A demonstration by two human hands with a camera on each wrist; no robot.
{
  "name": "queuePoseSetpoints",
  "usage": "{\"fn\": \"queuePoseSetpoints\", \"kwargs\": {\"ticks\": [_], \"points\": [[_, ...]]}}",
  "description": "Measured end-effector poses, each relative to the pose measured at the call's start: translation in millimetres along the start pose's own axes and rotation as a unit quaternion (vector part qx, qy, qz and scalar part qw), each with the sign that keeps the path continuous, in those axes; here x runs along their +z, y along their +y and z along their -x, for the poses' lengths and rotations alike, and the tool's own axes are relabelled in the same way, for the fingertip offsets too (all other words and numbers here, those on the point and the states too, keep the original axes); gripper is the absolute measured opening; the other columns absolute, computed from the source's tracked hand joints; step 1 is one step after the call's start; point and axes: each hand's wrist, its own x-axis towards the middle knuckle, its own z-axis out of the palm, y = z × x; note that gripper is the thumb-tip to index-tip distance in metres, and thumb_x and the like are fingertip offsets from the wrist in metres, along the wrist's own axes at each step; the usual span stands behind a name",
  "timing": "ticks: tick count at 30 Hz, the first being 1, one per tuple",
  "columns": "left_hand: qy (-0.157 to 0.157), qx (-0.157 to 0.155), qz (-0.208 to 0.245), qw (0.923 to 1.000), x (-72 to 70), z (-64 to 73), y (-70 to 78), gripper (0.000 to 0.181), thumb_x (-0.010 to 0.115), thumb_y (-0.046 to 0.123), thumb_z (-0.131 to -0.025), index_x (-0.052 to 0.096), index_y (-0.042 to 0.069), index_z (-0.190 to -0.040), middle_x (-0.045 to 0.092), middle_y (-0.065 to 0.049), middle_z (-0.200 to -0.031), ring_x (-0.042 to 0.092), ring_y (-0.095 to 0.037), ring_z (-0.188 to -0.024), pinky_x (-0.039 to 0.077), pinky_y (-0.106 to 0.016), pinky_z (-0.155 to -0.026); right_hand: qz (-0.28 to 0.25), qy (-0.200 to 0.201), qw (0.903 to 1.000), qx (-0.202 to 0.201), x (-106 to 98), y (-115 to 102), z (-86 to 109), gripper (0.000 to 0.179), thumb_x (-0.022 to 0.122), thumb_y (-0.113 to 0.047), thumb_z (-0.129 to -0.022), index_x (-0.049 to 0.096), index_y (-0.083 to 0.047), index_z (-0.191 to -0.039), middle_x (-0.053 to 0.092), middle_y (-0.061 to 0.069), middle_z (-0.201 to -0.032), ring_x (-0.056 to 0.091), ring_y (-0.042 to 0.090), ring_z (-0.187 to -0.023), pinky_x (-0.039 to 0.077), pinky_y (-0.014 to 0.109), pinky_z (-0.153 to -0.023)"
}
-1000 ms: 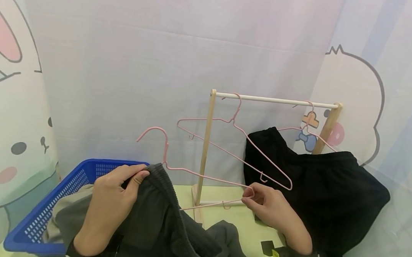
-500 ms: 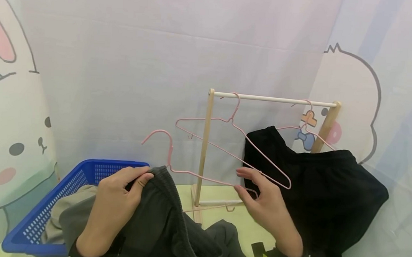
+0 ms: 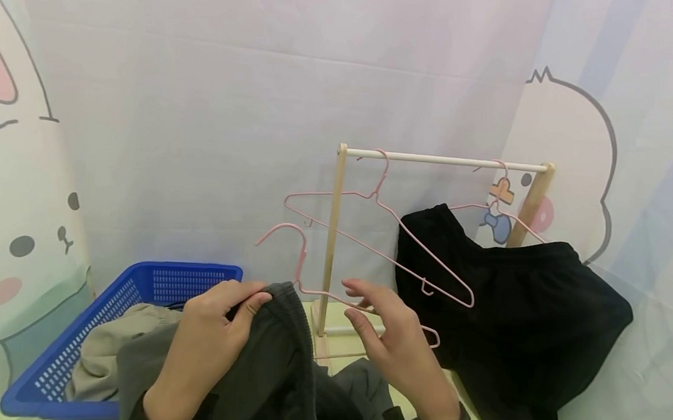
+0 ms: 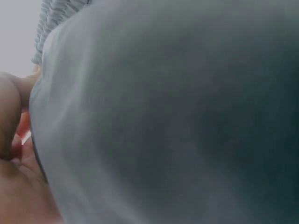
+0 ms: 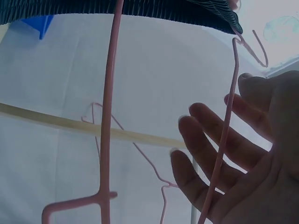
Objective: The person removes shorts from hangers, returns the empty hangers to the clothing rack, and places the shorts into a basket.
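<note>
My left hand [image 3: 212,342] pinches the ribbed elastic waistband of a pair of dark grey pants [image 3: 268,357], thumb in front. A pink wire hanger [image 3: 301,258] reaches into the waist opening; its hook stands up beside the pinched spot and its right end sticks out. Around the hanger's upper wire, my right hand [image 3: 395,338] is spread, thumb and fingers apart. The right wrist view has the wire [image 5: 229,107] running between thumb and loosely bent fingers [image 5: 205,135], without a grip. Grey cloth [image 4: 154,116] fills most of the left wrist view.
Behind the hands stands a wooden rack with a white rail [image 3: 446,159]. A bare pink hanger [image 3: 403,228] and one with black pants [image 3: 513,305] hang from it. At left, a blue basket [image 3: 57,404] holds beige clothing [image 3: 116,344].
My right hand has let go of the hanger's right end and slid left along its upper wire, fingers opening. The left hand, grey pants and hanger have shifted right.
</note>
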Motion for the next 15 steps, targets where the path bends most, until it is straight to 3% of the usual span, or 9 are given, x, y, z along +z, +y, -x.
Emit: {"fn": "queuePoseSetpoints", "kwargs": {"ticks": [3,7,15], "points": [[-0.003,0.003,0.006,1.0,3.4,0.3,0.3,0.016,0.08,0.01,-0.09,0.082,0.012,-0.106,0.076,0.003,-0.093,0.065,-0.006,-0.076,0.05,-0.024,-0.061,-0.012,-0.003,0.9999,-0.003,3.2,-0.7,-0.3,0.042,0.068,-0.004,-0.099,0.065,-0.018,-0.139,0.07,-0.007,-0.112,0.062,0.007,-0.091,0.053,0.022,-0.073],[-0.003,0.007,0.008,0.9999,5.3,0.7,0.9,0.016,0.08,0.01,-0.09,0.082,0.012,-0.106,0.077,0.002,-0.095,0.068,-0.007,-0.078,0.052,-0.025,-0.062,-0.018,-0.005,0.9998,0.003,5.8,-0.7,0.9,0.037,0.066,-0.003,-0.1,0.07,-0.023,-0.132,0.066,-0.012,-0.092,0.053,0.004,-0.079,0.046,0.019,-0.065],[-0.003,0.01,0.006,0.9999,5.9,0.9,2.5,0.016,0.081,0.01,-0.09,0.082,0.012,-0.105,0.076,0.002,-0.092,0.064,-0.005,-0.075,0.051,-0.025,-0.062,-0.015,-0.01,0.9998,0.01,6.7,-0.2,2.4,0.033,0.065,-0.003,-0.1,0.072,-0.023,-0.126,0.061,-0.013,-0.086,0.052,0.004,-0.077,0.047,0.02,-0.064]]}}
